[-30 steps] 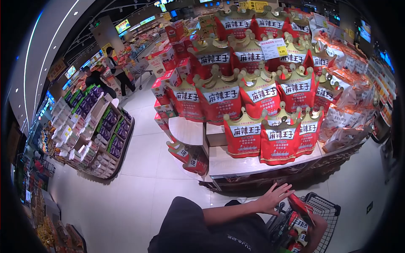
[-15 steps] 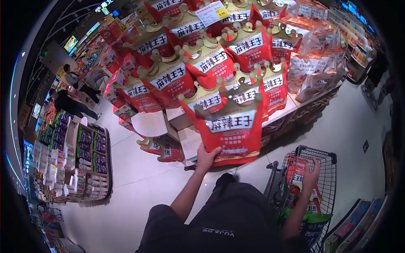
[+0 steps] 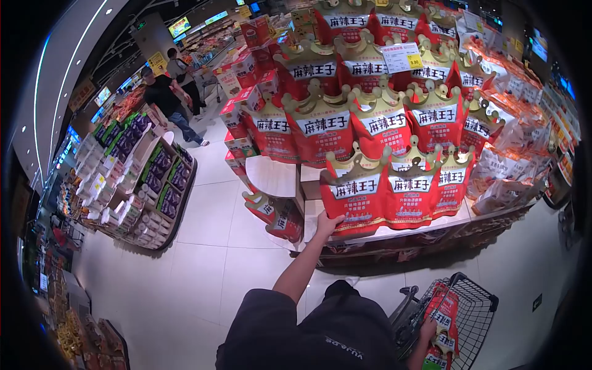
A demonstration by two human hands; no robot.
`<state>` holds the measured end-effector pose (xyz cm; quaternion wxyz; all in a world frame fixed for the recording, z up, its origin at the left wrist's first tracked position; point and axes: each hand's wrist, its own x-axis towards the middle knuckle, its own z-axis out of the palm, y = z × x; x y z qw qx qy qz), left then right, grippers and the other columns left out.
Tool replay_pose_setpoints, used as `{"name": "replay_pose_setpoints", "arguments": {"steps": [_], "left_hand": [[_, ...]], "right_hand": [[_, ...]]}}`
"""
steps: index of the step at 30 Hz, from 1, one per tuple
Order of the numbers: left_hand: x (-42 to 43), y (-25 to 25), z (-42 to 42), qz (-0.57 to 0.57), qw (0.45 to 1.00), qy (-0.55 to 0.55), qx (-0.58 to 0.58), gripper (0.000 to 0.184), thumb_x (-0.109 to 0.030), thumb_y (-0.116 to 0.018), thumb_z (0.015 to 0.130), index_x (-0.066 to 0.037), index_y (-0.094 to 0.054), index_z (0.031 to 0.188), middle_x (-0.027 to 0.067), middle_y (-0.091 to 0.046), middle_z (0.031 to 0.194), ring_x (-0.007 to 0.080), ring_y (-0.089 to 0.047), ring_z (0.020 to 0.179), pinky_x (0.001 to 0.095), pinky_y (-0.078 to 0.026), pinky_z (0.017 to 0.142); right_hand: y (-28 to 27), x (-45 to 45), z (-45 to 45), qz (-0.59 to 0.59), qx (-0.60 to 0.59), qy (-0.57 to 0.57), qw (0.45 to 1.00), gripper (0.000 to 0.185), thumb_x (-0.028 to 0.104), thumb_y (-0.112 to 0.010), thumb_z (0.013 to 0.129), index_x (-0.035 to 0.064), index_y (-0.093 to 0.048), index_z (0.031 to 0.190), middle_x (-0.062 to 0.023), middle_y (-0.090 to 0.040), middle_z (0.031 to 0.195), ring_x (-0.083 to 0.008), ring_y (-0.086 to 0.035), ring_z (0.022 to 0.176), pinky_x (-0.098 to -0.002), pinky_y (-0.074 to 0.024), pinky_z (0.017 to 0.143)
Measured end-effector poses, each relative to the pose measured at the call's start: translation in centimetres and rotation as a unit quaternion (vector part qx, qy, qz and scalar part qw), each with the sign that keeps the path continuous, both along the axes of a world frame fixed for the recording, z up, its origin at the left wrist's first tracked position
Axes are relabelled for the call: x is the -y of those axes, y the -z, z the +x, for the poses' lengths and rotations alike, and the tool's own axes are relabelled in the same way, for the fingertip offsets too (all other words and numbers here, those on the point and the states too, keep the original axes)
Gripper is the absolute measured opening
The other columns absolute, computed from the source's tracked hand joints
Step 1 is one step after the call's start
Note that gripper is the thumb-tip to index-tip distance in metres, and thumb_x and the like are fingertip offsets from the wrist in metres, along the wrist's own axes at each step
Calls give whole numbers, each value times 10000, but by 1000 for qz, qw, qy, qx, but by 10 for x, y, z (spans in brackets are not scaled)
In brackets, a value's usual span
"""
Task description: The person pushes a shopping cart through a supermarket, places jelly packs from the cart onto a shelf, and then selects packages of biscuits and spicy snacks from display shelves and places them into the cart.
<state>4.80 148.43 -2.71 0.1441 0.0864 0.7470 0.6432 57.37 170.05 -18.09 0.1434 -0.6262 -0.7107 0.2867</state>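
Note:
My left hand (image 3: 328, 224) grips the lower left edge of a red bag with a gold crown-shaped top (image 3: 351, 196), which stands upright at the front left of the display shelf (image 3: 357, 240). Beside it, touching, is a matching red bag (image 3: 408, 192). My right hand (image 3: 428, 329) is low at the shopping cart (image 3: 478, 303), against the red bags (image 3: 445, 311) lying in it; its fingers are too small and partly hidden to read.
Rows of red bags (image 3: 320, 126) rise behind, with clear-and-orange packs (image 3: 505, 166) on the right. Two people (image 3: 169, 102) stand in the aisle at the upper left, near a shelf of purple packs (image 3: 160, 176). Stacked red boxes (image 3: 237, 117) flank the display.
The red bag in my left hand has gone from in front of the display to the shelf's front left. My right hand has lowered in the cart. The view has swung left.

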Motion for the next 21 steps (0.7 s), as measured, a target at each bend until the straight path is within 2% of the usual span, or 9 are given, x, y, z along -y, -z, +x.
{"name": "replay_pose_setpoints", "arguments": {"steps": [2,6,9,11,13,14,17,19,21], "left_hand": [[5,31,-3,-119,992,-19,-38,503,-168,-798,688,-8,-553,1097,151,-653,1046,270,-633,937,363,-488,843],[17,34,19,-224,970,-72,-63,639,-255,-805,677,-11,-466,1160,189,-606,1107,353,-585,1032,417,-463,893],[29,49,26,-249,960,-26,-121,676,-230,-774,706,7,-413,1226,211,-543,1182,362,-529,1103,420,-431,935],[29,63,31,-259,945,-50,-195,728,-184,-760,710,17,-367,1289,231,-516,1196,379,-507,1112,432,-414,949],[28,62,34,-247,950,-52,-183,770,-158,-753,713,20,-331,1331,242,-510,1189,390,-503,1105,434,-407,954],[27,59,33,-245,948,-38,-198,769,-157,-749,716,21,-328,1334,239,-509,1193,392,-500,1108,434,-405,956],[34,65,21,-236,952,-1,-197,797,-142,-731,730,20,-288,1373,243,-488,1229,388,-482,1138,429,-394,972],[36,64,18,-190,957,5,-217,806,-128,-703,751,40,-247,1394,260,-468,1253,388,-471,1157,413,-366,1008],[30,39,32,-225,953,-18,-202,785,-121,-662,780,63,-218,1401,279,-411,1305,397,-418,1210,409,-321,1048]], "right_hand": [[-4,3,1,-47,23,-12,999,426,353,-525,868,-61,-612,920,-276,-619,867,-431,-585,842,-481,-440,744],[-39,10,7,-7,118,-71,990,380,325,-581,837,-40,-613,938,-256,-621,934,-425,-588,866,-484,-451,768],[-92,20,32,191,189,44,962,449,300,-702,721,9,-570,1036,-190,-611,1038,-416,-597,920,-481,-474,781],[-113,31,46,-37,213,63,974,533,306,-734,653,10,-557,1059,-193,-621,1016,-410,-599,934,-484,-481,791],[-68,41,76,-158,136,4,978,416,257,-668,651,10,-591,977,-239,-621,1029,-419,-603,934,-490,-478,817],[-56,51,79,-193,211,-3,958,369,237,-625,688,9,-602,978,-246,-622,1006,-417,-600,946,-491,-481,820],[-46,64,73,-169,208,21,963,281,190,-599,724,-1,-612,930,-241,-624,976,-407,-600,947,-497,-477,830],[-42,65,66,-90,201,26,975,185,126,-615,713,-11,-636,835,-238,-645,877,-388,-634,858,-481,-504,757],[-56,53,60,-134,197,35,971,175,120,-580,744,-13,-637,843,-234,-645,886,-392,-637,834,-488,-508,735]]}}
